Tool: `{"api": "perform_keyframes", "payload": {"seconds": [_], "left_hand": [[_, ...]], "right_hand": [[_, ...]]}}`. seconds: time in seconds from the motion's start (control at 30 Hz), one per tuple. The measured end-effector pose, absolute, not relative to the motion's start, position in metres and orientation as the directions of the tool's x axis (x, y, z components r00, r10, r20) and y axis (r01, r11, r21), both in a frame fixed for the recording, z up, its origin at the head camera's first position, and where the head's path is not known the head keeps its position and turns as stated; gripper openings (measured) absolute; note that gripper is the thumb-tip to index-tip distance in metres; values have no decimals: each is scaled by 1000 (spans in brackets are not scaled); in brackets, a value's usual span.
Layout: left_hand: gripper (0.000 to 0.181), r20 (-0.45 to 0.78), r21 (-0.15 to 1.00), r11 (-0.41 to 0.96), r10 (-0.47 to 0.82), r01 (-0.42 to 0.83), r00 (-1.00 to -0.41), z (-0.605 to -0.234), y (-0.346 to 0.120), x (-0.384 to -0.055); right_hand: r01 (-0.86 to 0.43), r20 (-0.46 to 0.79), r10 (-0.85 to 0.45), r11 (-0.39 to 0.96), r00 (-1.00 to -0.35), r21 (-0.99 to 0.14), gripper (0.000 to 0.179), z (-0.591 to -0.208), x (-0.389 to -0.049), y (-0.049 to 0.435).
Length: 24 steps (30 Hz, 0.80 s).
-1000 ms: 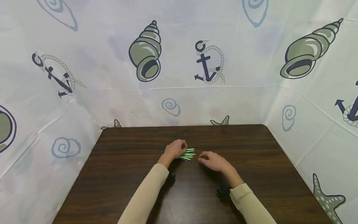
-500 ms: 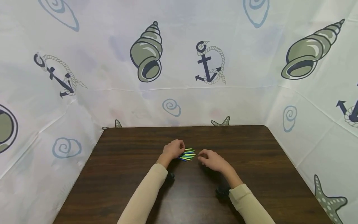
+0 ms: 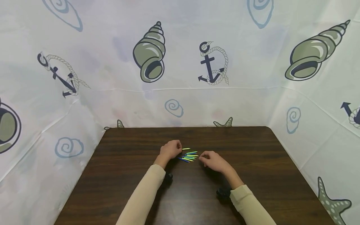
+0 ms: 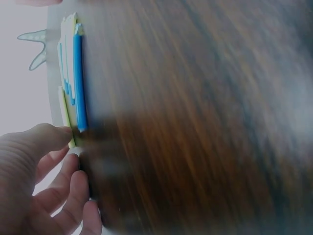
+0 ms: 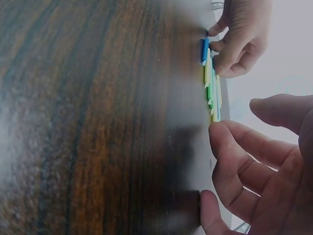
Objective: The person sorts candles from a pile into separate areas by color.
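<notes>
Several slim colored pencils in blue, green and yellow lie in a loose bunch [image 3: 191, 156] on the table, pointing roughly left to right. My left hand [image 3: 170, 149] pinches one yellow colored pencil [image 4: 64, 108] by its left end, between thumb and fingertip; it sits behind and apart from the bunch in the head view. A blue colored pencil [image 4: 79, 81] is closest to the left wrist camera, its pale tip pointing away. At the bunch's right ends rests my right hand [image 3: 215, 161], fingers loosely bent, thumb apart, a fingertip [image 5: 218, 131] right at the pencil tips.
The dark wooden table [image 3: 191, 200] reaches back to a white cloth [image 3: 182, 75] printed with shells and anchors, which also hangs on both sides. A dark wrist camera [image 3: 223, 192] sits under the right wrist.
My left hand has shifted left, drawing the yellow pencil away from the others, and more of the bunch shows. My right hand has stayed nearly still.
</notes>
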<state>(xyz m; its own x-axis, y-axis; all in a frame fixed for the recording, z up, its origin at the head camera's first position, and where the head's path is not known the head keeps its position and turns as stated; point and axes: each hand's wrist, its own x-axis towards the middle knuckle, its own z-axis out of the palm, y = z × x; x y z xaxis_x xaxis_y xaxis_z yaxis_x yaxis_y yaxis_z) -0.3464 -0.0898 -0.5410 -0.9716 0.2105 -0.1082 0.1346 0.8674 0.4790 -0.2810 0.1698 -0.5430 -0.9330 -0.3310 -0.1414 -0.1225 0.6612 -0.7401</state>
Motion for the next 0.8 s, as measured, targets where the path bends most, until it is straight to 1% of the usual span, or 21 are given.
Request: {"api": "perform_keyframes", "payload": {"seconds": [0.23,0.5,0.8], "left_hand": [[6,-135,493,863,199,108,-971,-542,-99,-348],[7,-152,485,873,143,53,-978,-545,-107,-347],[8,-155,495,868,129,36,-980,-545,-112,-346]], "right_hand": [[-152,-126,-365,642,-922,-752,31,-542,-283,171],[-172,-103,-378,625,-920,-761,28,-541,-287,165],[-176,-90,-372,622,-924,-763,22,-536,-292,162]]}}
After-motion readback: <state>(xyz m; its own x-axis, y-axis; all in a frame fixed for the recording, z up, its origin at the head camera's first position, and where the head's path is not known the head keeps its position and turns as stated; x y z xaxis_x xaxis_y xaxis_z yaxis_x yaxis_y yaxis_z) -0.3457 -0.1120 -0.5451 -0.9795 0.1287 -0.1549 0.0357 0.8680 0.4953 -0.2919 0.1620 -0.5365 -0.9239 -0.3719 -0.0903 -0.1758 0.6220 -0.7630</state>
